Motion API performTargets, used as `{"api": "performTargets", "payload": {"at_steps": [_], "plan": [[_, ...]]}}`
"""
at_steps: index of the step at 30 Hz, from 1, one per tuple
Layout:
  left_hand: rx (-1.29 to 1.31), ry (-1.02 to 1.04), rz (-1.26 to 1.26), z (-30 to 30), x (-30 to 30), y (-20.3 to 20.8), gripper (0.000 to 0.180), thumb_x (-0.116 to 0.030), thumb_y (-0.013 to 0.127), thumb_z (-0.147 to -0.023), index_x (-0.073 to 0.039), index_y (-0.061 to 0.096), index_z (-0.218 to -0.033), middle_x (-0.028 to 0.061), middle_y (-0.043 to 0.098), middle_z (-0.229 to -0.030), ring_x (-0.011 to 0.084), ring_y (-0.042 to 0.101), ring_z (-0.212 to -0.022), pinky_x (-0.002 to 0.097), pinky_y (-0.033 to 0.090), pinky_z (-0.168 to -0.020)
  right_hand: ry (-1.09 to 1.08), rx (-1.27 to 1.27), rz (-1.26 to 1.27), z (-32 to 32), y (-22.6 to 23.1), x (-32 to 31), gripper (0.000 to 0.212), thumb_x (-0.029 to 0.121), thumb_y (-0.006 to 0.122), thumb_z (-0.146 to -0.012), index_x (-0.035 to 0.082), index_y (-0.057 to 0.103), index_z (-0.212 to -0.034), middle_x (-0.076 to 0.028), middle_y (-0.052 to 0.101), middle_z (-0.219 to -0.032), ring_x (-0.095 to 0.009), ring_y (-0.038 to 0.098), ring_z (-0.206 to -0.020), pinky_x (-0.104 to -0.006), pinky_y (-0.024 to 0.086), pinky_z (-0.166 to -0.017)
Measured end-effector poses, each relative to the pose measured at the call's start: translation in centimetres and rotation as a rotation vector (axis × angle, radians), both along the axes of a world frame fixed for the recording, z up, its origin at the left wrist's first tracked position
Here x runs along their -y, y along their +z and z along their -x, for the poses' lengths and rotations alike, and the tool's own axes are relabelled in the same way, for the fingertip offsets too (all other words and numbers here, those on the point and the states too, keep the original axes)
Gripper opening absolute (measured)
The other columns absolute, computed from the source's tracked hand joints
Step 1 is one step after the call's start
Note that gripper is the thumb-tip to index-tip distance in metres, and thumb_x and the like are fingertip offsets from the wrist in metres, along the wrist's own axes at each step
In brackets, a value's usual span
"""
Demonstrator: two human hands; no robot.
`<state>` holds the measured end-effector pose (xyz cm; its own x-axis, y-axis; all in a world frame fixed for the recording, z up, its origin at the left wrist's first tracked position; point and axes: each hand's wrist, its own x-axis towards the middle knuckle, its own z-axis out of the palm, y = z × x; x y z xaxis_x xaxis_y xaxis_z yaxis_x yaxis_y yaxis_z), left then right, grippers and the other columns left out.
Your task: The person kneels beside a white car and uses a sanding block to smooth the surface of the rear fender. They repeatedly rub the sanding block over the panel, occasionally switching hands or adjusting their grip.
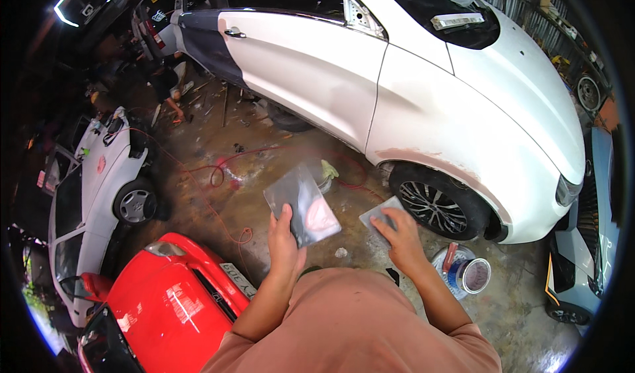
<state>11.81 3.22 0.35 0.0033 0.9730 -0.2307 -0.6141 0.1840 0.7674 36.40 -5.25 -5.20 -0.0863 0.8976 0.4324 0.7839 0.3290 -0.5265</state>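
My left hand (283, 246) grips a flat grey mixing board (294, 200) by its near edge, with the thumb on top. A smear of pink body filler (320, 215) lies on the board's right part. My right hand (402, 239) is closed on a thin, flat grey putty spreader (378, 214), a short way right of the board and not touching it. Beyond the hands stands a white car (430, 115). Pinkish filler (456, 169) runs along its front wheel arch, above the black tyre with a multi-spoke rim (433, 204).
At my right stand an open blue tin (475, 276) and a reddish block (450, 255). A red hose (218, 174) snakes over the floor near a greenish cloth (329, 170). A red car (165, 300) and another white car (92, 174) are left; a person (165, 82) crouches far back.
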Motion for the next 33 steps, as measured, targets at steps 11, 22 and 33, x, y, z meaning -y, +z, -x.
{"api": "performTargets", "payload": {"at_steps": [11, 22, 33], "plan": [[-0.371, 0.193, -0.487, -4.4, -2.1, 5.6, 0.03, -0.012, 0.056, -0.103, 0.002, 0.05, -0.128, 0.0063, 0.059, -0.119, 0.0114, 0.054, -0.106, 0.0278, 0.043, -0.096, 0.033, 0.184, -0.316, 2.8, 9.8, -4.7, 0.049, 0.008, 0.063, -0.08, 0.023, 0.067, -0.126, -0.006, 0.059, -0.129, -0.031, 0.052, -0.123, -0.0606, 0.035, -0.11], [-0.366, 0.308, -0.519, -1.8, -13.3, 5.4, 0.047, -0.012, 0.058, -0.101, 0.003, 0.042, -0.142, 0.013, 0.055, -0.135, 0.0217, 0.054, -0.123, 0.0379, 0.042, -0.107, 0.126, -0.679, 0.3, 4.1, 1.2, -11.1, 0.057, -0.009, 0.061, -0.08, 0.015, 0.062, -0.132, -0.007, 0.058, -0.134, -0.028, 0.051, -0.131, -0.0519, 0.04, -0.11], [-0.064, -0.176, -0.353, 0.6, -37.7, -2.6, 0.05, -0.015, 0.059, -0.1, -0.002, 0.042, -0.145, 0.0116, 0.055, -0.139, 0.0243, 0.056, -0.125, 0.041, 0.043, -0.109, 0.141, -2.381, 0.439, 7.2, -4.4, -25.3, 0.072, 0.022, 0.072, -0.088, 0.008, 0.039, -0.151, -0.018, 0.047, -0.151, -0.041, 0.042, -0.141, -0.0745, 0.031, -0.111]]}}
